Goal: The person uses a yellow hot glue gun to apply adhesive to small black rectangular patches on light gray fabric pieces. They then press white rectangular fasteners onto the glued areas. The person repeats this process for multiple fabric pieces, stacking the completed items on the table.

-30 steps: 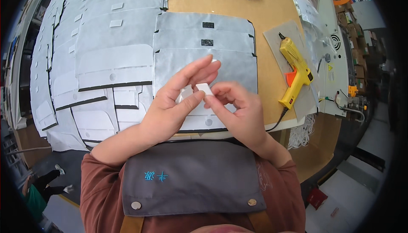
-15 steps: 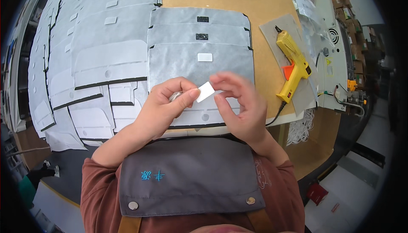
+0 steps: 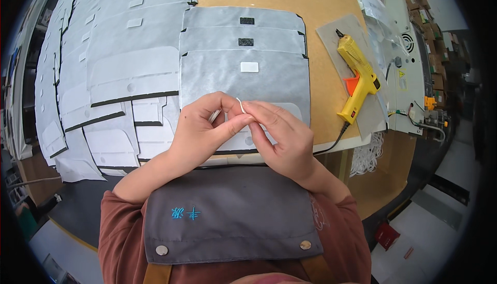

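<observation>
A small white rectangular patch (image 3: 240, 104), seen nearly edge-on, is pinched between the fingertips of my left hand (image 3: 202, 126) and my right hand (image 3: 284, 134). Something white also shows inside the curled fingers of my left hand, too covered to name. Both hands hover over the nearest grey fabric panel (image 3: 212, 77), which has a white patch (image 3: 249, 67) lying flat near its middle. Two more panels overlap behind it, bearing a black textured patch (image 3: 246, 41) and another black patch (image 3: 247, 21).
Many similar grey panels (image 3: 140, 40) lie overlapped on the left. To the right, a yellow glue gun (image 3: 357, 79) with an orange trigger rests on a grey board (image 3: 331, 30). A machine (image 3: 409, 82) stands beyond it. White cord (image 3: 367, 157) hangs below the table edge.
My right hand has moved left and its fingertips have closed on the white patch beside the left hand's. The patch has turned from face-up to edge-on.
</observation>
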Demonstrator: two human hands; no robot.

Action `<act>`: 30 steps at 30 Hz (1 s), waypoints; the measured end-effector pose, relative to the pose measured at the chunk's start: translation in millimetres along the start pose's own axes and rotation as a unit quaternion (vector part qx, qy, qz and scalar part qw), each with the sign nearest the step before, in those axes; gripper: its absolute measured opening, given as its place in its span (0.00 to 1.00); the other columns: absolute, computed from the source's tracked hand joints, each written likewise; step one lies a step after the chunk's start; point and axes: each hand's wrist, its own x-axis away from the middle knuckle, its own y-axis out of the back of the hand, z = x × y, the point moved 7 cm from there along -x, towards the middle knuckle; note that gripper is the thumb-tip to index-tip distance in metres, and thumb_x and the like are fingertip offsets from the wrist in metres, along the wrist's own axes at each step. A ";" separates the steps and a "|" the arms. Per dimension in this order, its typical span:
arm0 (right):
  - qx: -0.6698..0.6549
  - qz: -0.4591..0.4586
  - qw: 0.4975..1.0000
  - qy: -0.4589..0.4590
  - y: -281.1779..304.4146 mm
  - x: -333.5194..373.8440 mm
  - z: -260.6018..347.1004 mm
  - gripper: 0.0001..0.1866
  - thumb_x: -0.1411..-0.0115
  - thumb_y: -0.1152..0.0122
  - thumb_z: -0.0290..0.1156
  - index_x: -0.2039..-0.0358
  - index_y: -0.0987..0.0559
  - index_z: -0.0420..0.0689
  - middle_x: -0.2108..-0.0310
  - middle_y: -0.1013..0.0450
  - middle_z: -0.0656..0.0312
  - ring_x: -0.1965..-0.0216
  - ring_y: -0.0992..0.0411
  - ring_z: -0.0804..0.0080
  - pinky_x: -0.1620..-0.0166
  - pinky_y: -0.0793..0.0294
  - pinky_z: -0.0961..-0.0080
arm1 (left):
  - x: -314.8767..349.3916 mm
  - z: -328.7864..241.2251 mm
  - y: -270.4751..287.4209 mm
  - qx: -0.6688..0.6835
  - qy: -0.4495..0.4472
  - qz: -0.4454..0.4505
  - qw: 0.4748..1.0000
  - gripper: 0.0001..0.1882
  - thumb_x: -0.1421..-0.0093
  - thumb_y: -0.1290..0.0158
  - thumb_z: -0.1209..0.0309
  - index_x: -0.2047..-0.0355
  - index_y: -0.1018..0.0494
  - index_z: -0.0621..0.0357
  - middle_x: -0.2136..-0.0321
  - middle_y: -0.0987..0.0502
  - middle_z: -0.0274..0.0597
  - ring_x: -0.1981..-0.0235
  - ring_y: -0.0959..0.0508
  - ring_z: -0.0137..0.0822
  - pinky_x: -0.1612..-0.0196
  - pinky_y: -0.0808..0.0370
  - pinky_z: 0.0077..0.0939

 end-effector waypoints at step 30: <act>-0.008 0.063 0.956 -0.288 -31.7 -91.3 -124.4 0.11 0.42 0.36 0.35 0.73 0.23 0.40 0.82 0.27 0.64 0.81 0.30 0.77 0.75 0.33 0.77 | -66.1 2.9 46.2 0.093 0.139 0.105 0.980 0.08 0.40 0.53 0.74 0.74 0.38 0.51 0.65 0.23 0.38 0.64 0.23 0.25 0.65 0.25 0.19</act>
